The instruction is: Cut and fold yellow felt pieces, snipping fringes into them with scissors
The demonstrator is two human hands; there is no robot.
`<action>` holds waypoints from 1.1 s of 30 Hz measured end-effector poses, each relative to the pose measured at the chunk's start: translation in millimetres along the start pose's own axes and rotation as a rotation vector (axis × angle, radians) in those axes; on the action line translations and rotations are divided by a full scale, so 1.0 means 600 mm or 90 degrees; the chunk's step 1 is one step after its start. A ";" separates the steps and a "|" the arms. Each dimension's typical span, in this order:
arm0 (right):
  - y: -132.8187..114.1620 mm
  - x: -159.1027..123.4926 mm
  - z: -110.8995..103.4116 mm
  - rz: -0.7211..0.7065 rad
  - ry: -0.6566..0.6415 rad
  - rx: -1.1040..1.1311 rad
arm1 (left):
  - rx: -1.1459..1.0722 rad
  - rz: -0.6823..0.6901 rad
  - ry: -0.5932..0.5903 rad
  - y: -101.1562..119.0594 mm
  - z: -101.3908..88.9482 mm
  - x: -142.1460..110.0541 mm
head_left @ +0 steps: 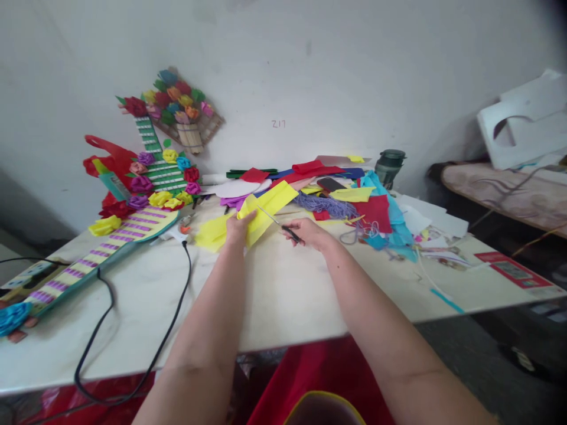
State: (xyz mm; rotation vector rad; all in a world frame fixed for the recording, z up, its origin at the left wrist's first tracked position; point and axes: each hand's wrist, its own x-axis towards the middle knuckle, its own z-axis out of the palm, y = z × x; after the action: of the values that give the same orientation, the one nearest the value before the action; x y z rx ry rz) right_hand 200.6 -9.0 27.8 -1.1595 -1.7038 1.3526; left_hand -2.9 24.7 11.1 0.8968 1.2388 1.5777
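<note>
Left fingers (241,224) pinched folded yellow crepe-paper sheet (277,202), partly hiding it; right fingers (305,232) gripped black-handled metal scissors (291,234), tips unclear.

1. The left hand (240,226) grips folded yellow paper (277,200) above the pale desk (292,301).
2. The right hand (305,232) holds scissors (290,232), their blades pointing toward the yellow paper; whether they are cutting into it is hard to tell.
3. Right of the hands, tangled purple yarn (325,205) lies beside red and blue sheets.
4. A dark lidded bottle (390,167) stands near the wall (354,77).
5. On the left, paper roses (142,184) edge a green-and-white striped craft piece (166,175), near a black cable (181,295).
</note>
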 end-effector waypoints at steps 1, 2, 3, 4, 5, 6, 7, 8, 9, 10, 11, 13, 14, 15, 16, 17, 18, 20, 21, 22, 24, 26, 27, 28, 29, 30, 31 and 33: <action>-0.001 -0.001 -0.001 0.003 -0.006 -0.004 | -0.002 0.005 -0.004 0.000 -0.002 0.001; -0.003 -0.003 -0.003 0.004 -0.011 -0.005 | -0.005 0.011 -0.006 0.000 -0.004 0.002; -0.004 -0.005 -0.006 0.003 -0.017 -0.002 | -0.009 0.018 -0.005 0.001 -0.005 0.003; -0.006 -0.007 -0.011 0.000 -0.024 0.003 | -0.013 0.025 -0.002 0.001 -0.006 0.003; -0.007 -0.010 -0.017 -0.004 -0.033 0.008 | -0.017 0.033 0.002 0.002 -0.007 0.003; -0.008 -0.013 -0.024 -0.007 -0.045 0.008 | -0.022 0.042 0.004 0.003 -0.008 0.002; -0.008 -0.016 -0.032 -0.007 -0.063 0.004 | -0.028 0.052 0.004 0.004 -0.008 0.001; -0.008 -0.019 -0.041 0.001 -0.083 -0.008 | -0.035 0.063 0.004 0.006 -0.008 0.000; -0.008 -0.023 -0.050 0.011 -0.105 -0.023 | -0.042 0.073 0.007 0.007 -0.007 -0.002; -0.009 -0.026 -0.059 0.016 -0.123 -0.032 | -0.048 0.082 0.012 0.009 -0.007 -0.003; -0.009 -0.030 -0.067 0.016 -0.141 -0.034 | -0.052 0.090 0.016 0.011 -0.007 -0.004; -0.010 -0.036 -0.079 0.022 -0.143 -0.021 | -0.054 0.098 0.023 0.014 -0.007 -0.005; -0.010 -0.038 -0.083 0.023 -0.133 -0.016 | -0.051 0.100 0.022 0.015 -0.007 -0.005; -0.009 -0.040 -0.086 0.024 -0.121 -0.014 | -0.045 0.102 0.019 0.015 -0.007 -0.005; -0.009 -0.040 -0.089 0.023 -0.109 -0.016 | -0.038 0.104 0.013 0.015 -0.007 -0.004; -0.007 -0.040 -0.091 0.020 -0.102 -0.018 | -0.033 0.105 0.007 0.015 -0.007 -0.004; -0.006 -0.040 -0.092 0.015 -0.099 -0.020 | -0.031 0.107 0.002 0.015 -0.005 -0.004; -0.002 -0.037 -0.093 0.004 -0.103 -0.020 | -0.032 0.112 -0.008 0.015 -0.002 -0.006; 0.000 -0.036 -0.091 0.001 -0.109 -0.019 | -0.031 0.114 -0.012 0.015 0.001 -0.007; 0.001 -0.035 -0.089 0.001 -0.113 -0.021 | -0.026 0.114 -0.014 0.016 0.003 -0.009; 0.001 -0.032 -0.083 -0.002 -0.117 -0.032 | -0.013 0.109 -0.020 0.017 0.009 -0.014; 0.001 -0.030 -0.075 -0.015 -0.114 -0.045 | -0.011 0.102 -0.030 0.017 0.014 -0.018; 0.000 -0.029 -0.072 -0.024 -0.110 -0.049 | -0.015 0.098 -0.036 0.017 0.016 -0.020; 0.000 -0.027 -0.068 -0.032 -0.106 -0.050 | -0.021 0.095 -0.042 0.017 0.018 -0.021; -0.001 -0.026 -0.065 -0.038 -0.102 -0.049 | -0.028 0.090 -0.047 0.017 0.019 -0.022; -0.001 -0.025 -0.063 -0.041 -0.100 -0.046 | -0.037 0.086 -0.051 0.017 0.020 -0.023; -0.001 -0.024 -0.061 -0.043 -0.098 -0.044 | -0.047 0.084 -0.058 0.017 0.022 -0.024; -0.002 -0.022 -0.059 -0.046 -0.096 -0.039 | -0.068 0.082 -0.071 0.016 0.024 -0.026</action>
State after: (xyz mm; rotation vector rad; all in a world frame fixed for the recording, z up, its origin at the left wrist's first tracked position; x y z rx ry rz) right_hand 236.8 -8.0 37.8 -1.0415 -1.8882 1.3821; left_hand 13.2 13.7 23.6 0.9983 1.0267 1.6553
